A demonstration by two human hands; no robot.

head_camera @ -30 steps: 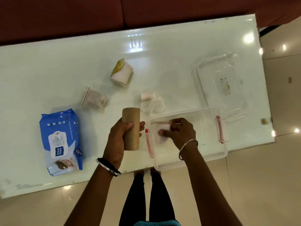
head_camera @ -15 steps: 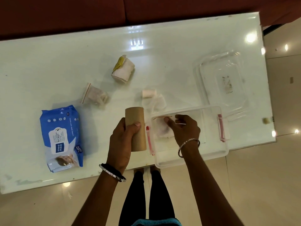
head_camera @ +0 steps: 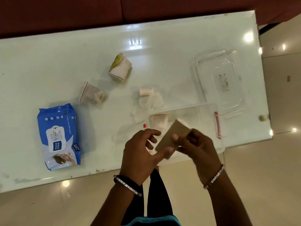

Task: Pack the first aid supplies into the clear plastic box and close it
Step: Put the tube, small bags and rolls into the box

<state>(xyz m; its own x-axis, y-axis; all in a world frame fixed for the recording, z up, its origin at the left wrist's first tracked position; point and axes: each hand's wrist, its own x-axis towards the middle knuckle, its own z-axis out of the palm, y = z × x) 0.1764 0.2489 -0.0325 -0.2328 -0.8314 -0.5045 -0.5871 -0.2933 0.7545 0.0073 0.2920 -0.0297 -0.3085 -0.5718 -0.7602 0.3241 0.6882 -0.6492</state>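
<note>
A brown bandage roll (head_camera: 172, 137) hangs tilted over the front left part of the clear plastic box (head_camera: 204, 107), held at once by my left hand (head_camera: 141, 154) and my right hand (head_camera: 197, 145). A small zip bag (head_camera: 158, 122) with white pads lies inside the box at its left end. The clear lid (head_camera: 218, 79) lies on the table behind the box. Left of the box are a small white roll (head_camera: 146, 91) on loose gauze (head_camera: 154, 101), a wrapped bandage with a yellow label (head_camera: 120, 68), a zip bag of cotton (head_camera: 92, 95) and a blue wet wipes pack (head_camera: 58, 136).
The white glass table (head_camera: 48, 62) ends at its near edge just under my wrists, and the box overhangs that edge. A dark red sofa (head_camera: 81, 12) runs along the far side. A small beige bit (head_camera: 262, 118) sits at the table's right edge.
My right hand let go of the zip bag in the box and came out to meet the roll. My left hand carried the roll rightward over the box; both hands now hold it.
</note>
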